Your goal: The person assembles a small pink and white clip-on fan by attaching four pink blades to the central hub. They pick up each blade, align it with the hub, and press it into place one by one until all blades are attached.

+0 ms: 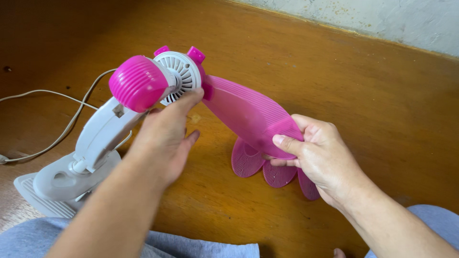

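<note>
While blade sits on hub:
L hand (165, 138): fingers loosely curled, steadying motor head (179, 76), grip unclear.
R hand (320, 155): pinching pink blade (248, 117) tip; keep it square w/ hub.

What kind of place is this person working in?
Probably a room in a home: a worn wooden floor, a rough plastered wall, and a small pink-and-white electric fan being handled at floor level.

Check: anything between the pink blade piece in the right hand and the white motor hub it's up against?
Nothing visible. The pink blade piece runs straight up to the white motor hub. The right hand holds its lower end; the left hand steadies the hub from below, its fingers beside the joint.
</note>
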